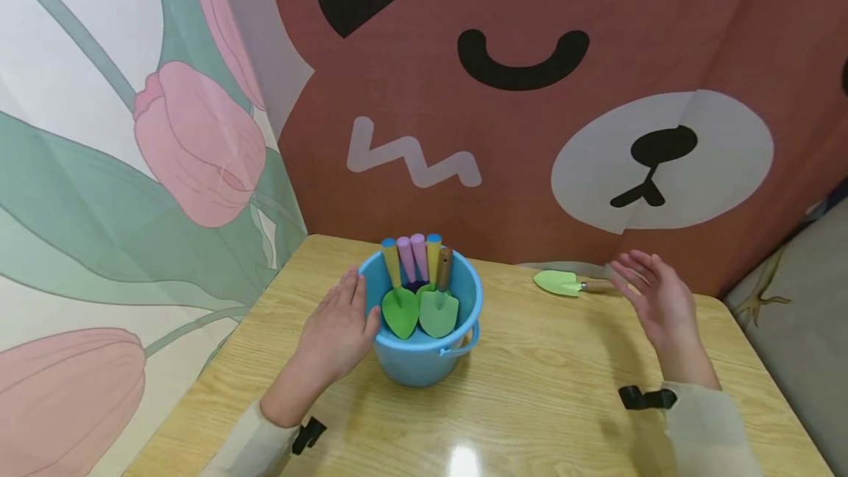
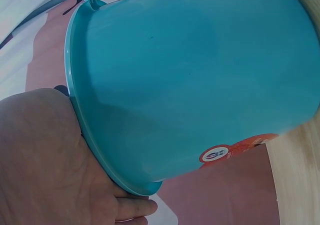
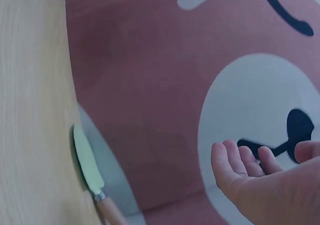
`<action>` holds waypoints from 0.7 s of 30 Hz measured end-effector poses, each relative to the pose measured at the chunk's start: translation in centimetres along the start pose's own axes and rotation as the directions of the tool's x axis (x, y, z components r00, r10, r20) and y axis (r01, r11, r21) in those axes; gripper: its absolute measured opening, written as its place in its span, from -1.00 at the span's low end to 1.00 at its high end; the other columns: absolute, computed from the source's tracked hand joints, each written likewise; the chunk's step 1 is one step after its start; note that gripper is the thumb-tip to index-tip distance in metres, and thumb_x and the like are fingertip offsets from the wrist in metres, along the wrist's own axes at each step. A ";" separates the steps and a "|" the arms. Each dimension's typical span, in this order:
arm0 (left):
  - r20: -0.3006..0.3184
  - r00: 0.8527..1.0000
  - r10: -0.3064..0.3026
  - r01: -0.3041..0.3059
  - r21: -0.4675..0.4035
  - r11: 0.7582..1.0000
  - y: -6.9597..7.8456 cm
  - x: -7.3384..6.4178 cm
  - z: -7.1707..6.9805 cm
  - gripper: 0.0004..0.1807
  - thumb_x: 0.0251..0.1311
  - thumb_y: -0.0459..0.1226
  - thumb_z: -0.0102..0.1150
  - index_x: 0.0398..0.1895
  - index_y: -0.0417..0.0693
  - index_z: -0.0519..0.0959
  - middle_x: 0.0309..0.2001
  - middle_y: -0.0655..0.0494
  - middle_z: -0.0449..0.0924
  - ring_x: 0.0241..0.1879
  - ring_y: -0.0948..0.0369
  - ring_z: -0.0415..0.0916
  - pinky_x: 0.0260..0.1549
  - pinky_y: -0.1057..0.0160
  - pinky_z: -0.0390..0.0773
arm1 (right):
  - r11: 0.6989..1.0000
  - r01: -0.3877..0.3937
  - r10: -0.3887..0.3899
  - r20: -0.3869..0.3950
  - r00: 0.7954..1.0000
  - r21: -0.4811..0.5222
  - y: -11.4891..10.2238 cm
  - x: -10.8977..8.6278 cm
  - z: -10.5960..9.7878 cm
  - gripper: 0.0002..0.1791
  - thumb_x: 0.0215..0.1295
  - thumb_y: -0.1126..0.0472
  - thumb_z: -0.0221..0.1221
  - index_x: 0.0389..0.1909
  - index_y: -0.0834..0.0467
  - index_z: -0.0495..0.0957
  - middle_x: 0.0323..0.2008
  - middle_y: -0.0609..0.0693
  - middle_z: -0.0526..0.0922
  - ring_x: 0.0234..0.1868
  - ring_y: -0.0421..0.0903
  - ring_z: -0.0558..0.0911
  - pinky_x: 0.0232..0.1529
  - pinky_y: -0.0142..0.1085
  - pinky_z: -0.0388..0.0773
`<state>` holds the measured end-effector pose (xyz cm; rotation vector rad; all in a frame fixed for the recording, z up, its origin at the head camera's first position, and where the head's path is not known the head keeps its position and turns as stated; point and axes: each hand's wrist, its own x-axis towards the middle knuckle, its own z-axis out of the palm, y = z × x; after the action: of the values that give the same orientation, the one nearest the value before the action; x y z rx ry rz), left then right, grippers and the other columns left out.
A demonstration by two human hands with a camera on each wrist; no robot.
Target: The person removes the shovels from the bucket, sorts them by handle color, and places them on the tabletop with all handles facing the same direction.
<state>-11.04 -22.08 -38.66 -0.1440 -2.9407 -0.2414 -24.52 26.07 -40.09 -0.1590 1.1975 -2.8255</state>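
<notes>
The blue bucket stands upright on the wooden table, just below the middle of the head view, its handle hanging down at the lower right of its rim. The left hand is at the left side of that rim, its fingers straight and close together, the thumb apart; in the left wrist view it appears to touch the rim from outside. Inside the bucket, small garden tools lean with their grips upward: a bright green shovel and a paler green shovel in front, with purple handles behind. A light green trowel lies at the table's far edge, right of centre. Above its grip, at the right of the frame, the right hand is raised, its fingers loosely bent and holding nothing; the right wrist view shows it apart from the trowel. A brown bear cloth fills the top.
</notes>
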 end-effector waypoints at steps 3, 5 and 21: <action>-0.004 1.000 0.000 0.000 -0.003 1.000 0.0 0.0 0.0 -0.24 0.54 0.04 -0.26 0.52 -0.42 0.13 0.56 -0.31 0.03 0.57 -0.13 -0.02 0.50 -0.10 0.12 | 0.999 0.002 -0.002 0.005 1.000 -0.041 0.0 -0.2 1.0 -0.68 0.54 0.10 0.08 0.07 0.24 0.60 -0.05 0.10 0.74 0.06 0.02 0.73 0.06 -0.11 0.68; -0.004 1.000 -0.001 0.001 -0.005 1.000 0.0 0.0 0.0 -0.23 0.54 0.04 -0.25 0.52 -0.41 0.13 0.56 -0.31 0.03 0.57 -0.13 -0.02 0.50 -0.10 0.12 | 0.997 0.007 -0.006 0.016 1.000 -0.071 0.1 -0.4 1.5 -0.67 0.54 0.09 0.08 0.09 0.22 0.60 -0.03 0.08 0.74 0.07 0.01 0.72 0.07 -0.13 0.68; 0.004 1.000 0.000 0.000 -0.007 1.000 0.1 0.0 -0.1 -0.23 0.54 0.04 -0.26 0.52 -0.42 0.13 0.56 -0.32 0.02 0.57 -0.13 -0.02 0.51 -0.09 0.11 | 0.991 0.064 -0.039 0.203 0.978 -0.117 0.5 -1.5 5.3 -0.66 0.62 0.16 -0.06 0.15 0.27 0.55 0.06 0.11 0.69 0.13 0.03 0.69 0.16 -0.15 0.62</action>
<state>-10.99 -21.97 -38.56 -0.1452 -2.9441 -0.2525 -22.36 22.13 -36.91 -0.4761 1.3387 -2.6983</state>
